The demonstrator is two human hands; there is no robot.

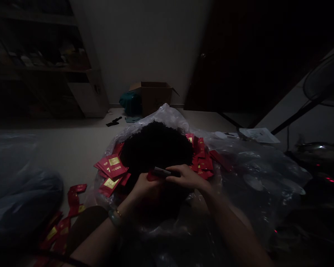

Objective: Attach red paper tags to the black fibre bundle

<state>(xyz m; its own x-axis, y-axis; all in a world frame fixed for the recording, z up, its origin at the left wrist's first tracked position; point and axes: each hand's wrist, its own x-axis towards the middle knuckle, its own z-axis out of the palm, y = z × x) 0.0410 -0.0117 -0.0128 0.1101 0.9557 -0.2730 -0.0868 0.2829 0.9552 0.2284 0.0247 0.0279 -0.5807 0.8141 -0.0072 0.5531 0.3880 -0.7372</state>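
My left hand [146,185] is closed around a small red packet [151,175] in front of a big black pile [156,148] on clear plastic sheeting [256,174]. My right hand [185,177] pinches a thin dark strip [163,172] that lies across the top of that packet. The two hands touch each other at the packet. Several red packets with gold labels [111,166] lie to the left of the pile, and more red packets [202,159] lie to its right. A green bangle [114,217] is on my left wrist.
More red packets [72,202] are scattered on the floor at lower left. A bluish plastic bag [19,189] bulges at far left. An open cardboard box [153,95] stands by the back wall, shelves [41,66] at left, a fan [325,79] at right.
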